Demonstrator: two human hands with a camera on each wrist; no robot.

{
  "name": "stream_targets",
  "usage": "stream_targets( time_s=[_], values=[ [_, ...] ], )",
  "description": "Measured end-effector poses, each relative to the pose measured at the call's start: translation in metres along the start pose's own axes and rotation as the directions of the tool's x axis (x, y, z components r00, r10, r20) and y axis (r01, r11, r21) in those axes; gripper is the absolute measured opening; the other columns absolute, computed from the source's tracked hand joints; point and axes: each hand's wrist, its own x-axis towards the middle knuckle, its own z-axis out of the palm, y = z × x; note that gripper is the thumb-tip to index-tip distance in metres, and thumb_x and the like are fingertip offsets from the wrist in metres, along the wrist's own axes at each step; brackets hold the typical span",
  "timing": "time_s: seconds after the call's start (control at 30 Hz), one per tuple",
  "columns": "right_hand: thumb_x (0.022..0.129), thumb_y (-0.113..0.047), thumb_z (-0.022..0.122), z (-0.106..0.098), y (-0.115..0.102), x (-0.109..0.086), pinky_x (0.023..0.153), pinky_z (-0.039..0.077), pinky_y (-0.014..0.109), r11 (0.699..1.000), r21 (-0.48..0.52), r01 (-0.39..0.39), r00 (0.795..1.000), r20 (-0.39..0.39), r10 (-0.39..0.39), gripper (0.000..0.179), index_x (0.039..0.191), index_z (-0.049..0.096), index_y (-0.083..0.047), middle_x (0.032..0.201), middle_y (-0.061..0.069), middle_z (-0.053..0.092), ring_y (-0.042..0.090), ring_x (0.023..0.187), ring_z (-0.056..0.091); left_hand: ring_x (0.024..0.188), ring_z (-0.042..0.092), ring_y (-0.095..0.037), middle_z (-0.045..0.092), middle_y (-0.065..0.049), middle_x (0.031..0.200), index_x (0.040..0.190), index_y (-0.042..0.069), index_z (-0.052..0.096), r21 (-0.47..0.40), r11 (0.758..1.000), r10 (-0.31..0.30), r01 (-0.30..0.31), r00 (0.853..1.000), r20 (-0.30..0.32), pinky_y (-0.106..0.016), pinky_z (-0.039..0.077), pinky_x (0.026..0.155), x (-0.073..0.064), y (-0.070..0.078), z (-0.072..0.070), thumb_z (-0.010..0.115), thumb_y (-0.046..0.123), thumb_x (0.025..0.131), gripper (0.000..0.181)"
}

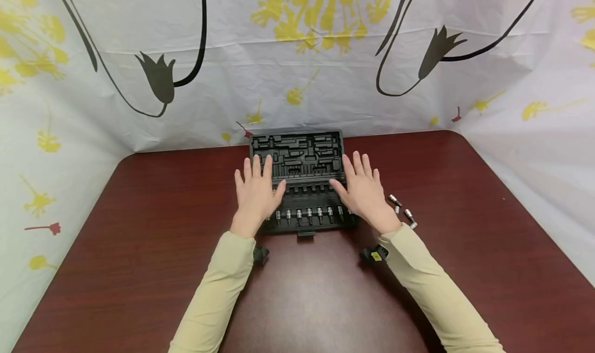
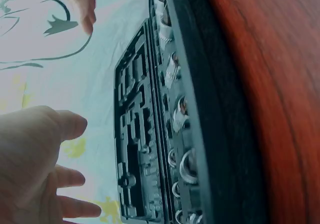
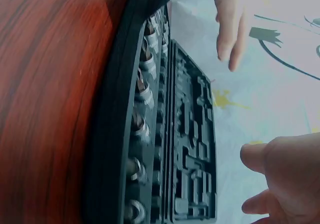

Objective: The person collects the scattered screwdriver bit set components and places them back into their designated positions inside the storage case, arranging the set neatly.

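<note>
A black socket bit case [image 1: 297, 156] lies unfolded on the table, its moulded lid leaning toward the back. Along the front half runs a row of silver socket bits [image 1: 309, 216]. My left hand [image 1: 255, 195] hovers over the case's left side with fingers spread and straight. Over the right side, my right hand [image 1: 364, 190] is held the same way, palm down. Both hands are empty; in the left wrist view a gap shows between the left hand [image 2: 35, 159] and the case [image 2: 132, 134]. Parts of the case's sides are hidden beneath the hands.
Several loose socket bits [image 1: 409, 216] lie on the reddish-brown table [image 1: 153, 229] to the right of the case. A white cloth with printed flowers [image 1: 321, 94] hangs behind the table and along its sides. The case's latch [image 1: 306, 234] projects at the front.
</note>
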Motion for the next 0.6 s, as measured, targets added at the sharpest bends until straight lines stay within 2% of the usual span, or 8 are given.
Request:
stream_targets(
  time_s=[0.1,0.23,0.4,0.5,0.6],
  values=[
    [0.098,-0.039,0.044,-0.002,0.008,-0.001,0.112,0.012,0.056,0.999,0.036,0.011,1.0,-0.024,-0.01,0.069,0.149,0.014,-0.002,0.152,0.026,0.007,0.038,0.141,0.002,0.14,0.013,-0.038,0.022,-0.02,0.151,0.149,0.009,0.022,-0.055,0.998,-0.007,0.005,0.999,-0.035,-0.058,0.015,0.111,-0.001,-0.006,-0.002,0.042,0.042,0.097,0.064],
    [0.097,-0.034,0.049,-0.006,0.019,-0.005,0.111,0.021,0.053,0.999,0.049,0.023,0.997,-0.076,-0.019,0.066,0.145,0.024,0.003,0.148,0.03,0.021,0.041,0.138,0.016,0.133,0.029,-0.039,0.037,-0.021,0.143,0.143,0.003,0.034,-0.137,0.991,-0.027,0.014,0.995,-0.099,-0.057,0.025,0.107,-0.001,-0.015,-0.001,0.043,0.037,0.098,0.057],
    [0.095,-0.026,0.053,-0.011,0.036,-0.01,0.094,0.04,0.059,0.997,0.075,0.0,0.989,-0.148,0.011,0.054,0.137,0.039,0.004,0.134,0.029,0.043,0.043,0.125,0.038,0.115,0.049,-0.041,0.051,-0.024,0.128,0.134,-0.003,0.045,-0.222,0.975,-0.056,0.016,0.983,-0.176,-0.056,0.043,0.092,-0.002,-0.026,0.0,0.046,0.031,0.097,0.05],
    [0.094,-0.021,0.055,-0.013,0.047,-0.012,0.083,0.046,0.058,0.996,0.085,-0.009,0.982,-0.186,0.025,0.043,0.128,0.049,0.005,0.123,0.028,0.053,0.044,0.112,0.049,0.102,0.056,-0.041,0.057,-0.026,0.118,0.127,-0.005,0.051,-0.266,0.963,-0.087,0.035,0.978,-0.187,-0.054,0.049,0.08,-0.003,-0.032,0.002,0.048,0.026,0.096,0.044],
    [0.092,-0.017,0.058,-0.015,0.059,-0.014,0.074,0.048,0.054,0.996,0.089,-0.014,0.979,-0.202,0.032,0.032,0.115,0.056,0.005,0.111,0.026,0.059,0.04,0.097,0.057,0.093,0.059,-0.039,0.059,-0.025,0.11,0.121,-0.006,0.053,-0.324,0.943,-0.131,0.075,0.979,-0.156,-0.052,0.051,0.073,-0.004,-0.037,0.003,0.05,0.024,0.096,0.039]
  ],
)
